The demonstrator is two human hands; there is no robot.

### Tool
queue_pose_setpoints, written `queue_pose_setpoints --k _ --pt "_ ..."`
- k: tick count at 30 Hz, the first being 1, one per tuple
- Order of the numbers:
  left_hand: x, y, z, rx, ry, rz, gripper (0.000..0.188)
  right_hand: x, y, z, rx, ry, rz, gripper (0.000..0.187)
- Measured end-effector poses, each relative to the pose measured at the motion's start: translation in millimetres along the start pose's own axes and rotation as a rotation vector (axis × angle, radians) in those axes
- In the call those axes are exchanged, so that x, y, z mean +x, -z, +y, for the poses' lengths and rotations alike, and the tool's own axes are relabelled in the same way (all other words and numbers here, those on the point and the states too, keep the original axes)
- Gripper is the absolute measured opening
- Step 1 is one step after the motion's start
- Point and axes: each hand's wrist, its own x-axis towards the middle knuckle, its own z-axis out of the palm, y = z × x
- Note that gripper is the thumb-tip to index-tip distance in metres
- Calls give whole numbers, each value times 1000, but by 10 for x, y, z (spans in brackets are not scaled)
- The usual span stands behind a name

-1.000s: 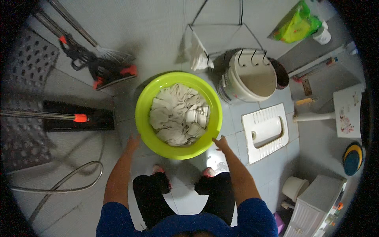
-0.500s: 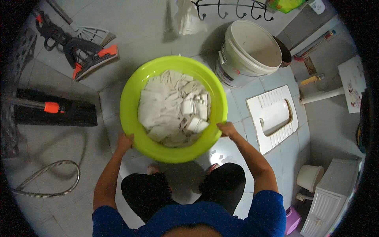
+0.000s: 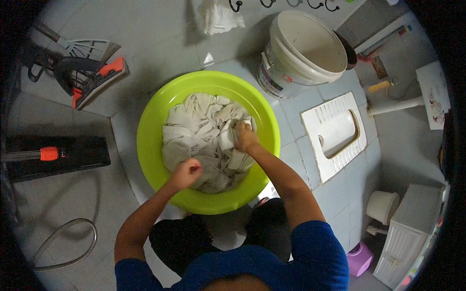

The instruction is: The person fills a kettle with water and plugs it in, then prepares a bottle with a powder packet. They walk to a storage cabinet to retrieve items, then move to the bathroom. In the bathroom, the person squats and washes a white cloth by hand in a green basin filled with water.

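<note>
A wide lime-green plastic basin (image 3: 145, 131) stands on the tiled floor in front of my knees. Inside it lies a crumpled heap of wet-looking white cloth (image 3: 194, 126). My right hand (image 3: 246, 138) reaches over the rim, its fingers bent into the folds at the heap's right side and gripping the cloth. Over the near left part of the heap hovers my left hand (image 3: 186, 174), fingers curled in; a small reddish-dark spot shows at them, but whether they hold anything is hidden.
A white bucket (image 3: 281, 68) stands behind the basin to the right. Farther right, a squat toilet (image 3: 335, 138) is set in the floor. Left are a black-and-orange cleaning tool (image 3: 99, 77), a black floor squeegee (image 3: 87, 153) and a metal hose (image 3: 92, 242). A white cabinet (image 3: 407, 237) stands lower right.
Both hands have let go of the basin's rim and moved inward over the cloth. My right hand now grips the heap. The basin sits slightly lower in view, and the cloth looks rearranged.
</note>
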Motion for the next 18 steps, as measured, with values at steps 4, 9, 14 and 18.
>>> queue_pose_setpoints --k 4,9,14,18 --pt "371 -633 341 133 103 -76 45 -57 -107 123 -23 -79 -207 44" --pt "766 -1294 43 272 -36 110 37 -520 -39 323 109 247 78 32" --pt "689 -1142 62 152 -47 64 27 -415 -37 360 233 47 34 39" --pt "330 -438 356 -263 57 21 16 -308 444 208 642 31 -100 33"
